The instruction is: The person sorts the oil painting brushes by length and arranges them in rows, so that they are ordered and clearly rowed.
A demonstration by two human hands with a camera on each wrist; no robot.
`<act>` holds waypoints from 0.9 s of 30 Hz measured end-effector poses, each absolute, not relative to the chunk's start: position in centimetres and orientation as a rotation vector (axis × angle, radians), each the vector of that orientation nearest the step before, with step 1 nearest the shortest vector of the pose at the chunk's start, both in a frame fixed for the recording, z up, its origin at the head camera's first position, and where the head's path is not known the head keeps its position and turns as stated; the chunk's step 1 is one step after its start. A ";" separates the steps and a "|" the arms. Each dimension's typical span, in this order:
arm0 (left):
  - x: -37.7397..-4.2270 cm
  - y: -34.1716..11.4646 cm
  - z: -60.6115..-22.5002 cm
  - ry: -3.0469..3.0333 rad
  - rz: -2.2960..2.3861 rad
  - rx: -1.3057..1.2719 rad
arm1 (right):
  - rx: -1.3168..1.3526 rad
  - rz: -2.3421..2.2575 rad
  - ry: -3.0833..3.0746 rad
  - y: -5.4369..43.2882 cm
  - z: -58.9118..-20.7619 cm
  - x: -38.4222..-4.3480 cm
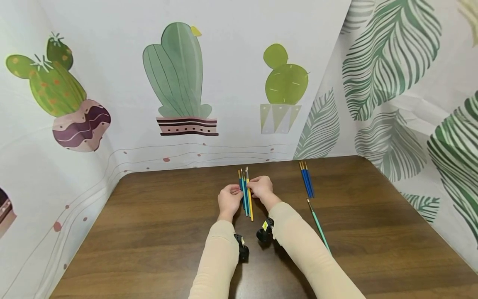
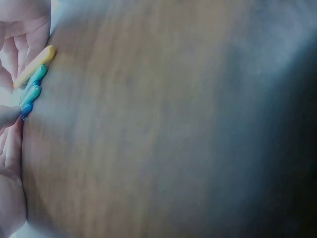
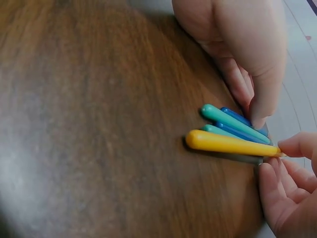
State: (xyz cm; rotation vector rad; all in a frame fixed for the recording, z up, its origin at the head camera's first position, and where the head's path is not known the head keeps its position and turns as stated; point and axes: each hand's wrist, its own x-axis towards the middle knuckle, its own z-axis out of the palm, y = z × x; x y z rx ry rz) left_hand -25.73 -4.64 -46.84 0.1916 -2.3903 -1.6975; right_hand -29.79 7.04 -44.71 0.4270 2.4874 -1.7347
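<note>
A row of several paintbrushes stands in front of me in the head view, bristles toward the wall. At its right side lies a yellow paintbrush (image 1: pixel 250 203), with teal paintbrushes (image 3: pixel 223 117) and blue ones beside it. My right hand (image 1: pixel 262 189) pinches the yellow brush between thumb and fingers near its far part. On the other side my left hand (image 1: pixel 229 202) holds the outermost blue paintbrush (image 3: pixel 236 115), thumb against its handle and fingers curled beside it. The handle ends fan out close over the table in the right wrist view.
Three blue paintbrushes (image 1: pixel 306 180) lie side by side at the back right of the brown wooden table (image 1: pixel 160 232). A single teal paintbrush (image 1: pixel 318 226) lies nearer, partly covered by my right sleeve (image 1: pixel 306 241). A printed cloth (image 1: pixel 235 83) hangs behind the table.
</note>
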 end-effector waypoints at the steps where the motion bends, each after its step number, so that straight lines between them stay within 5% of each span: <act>1: -25.7 -4.6 -46.8 -2.391 -1.700 0.193 | 0.428 -1.752 2.471 7.1 -44.8 -29.8; 27: -25.6 -4.5 -46.7 -2.412 -1.685 0.220 | 0.379 -1.958 2.312 9.3 -44.5 -28.8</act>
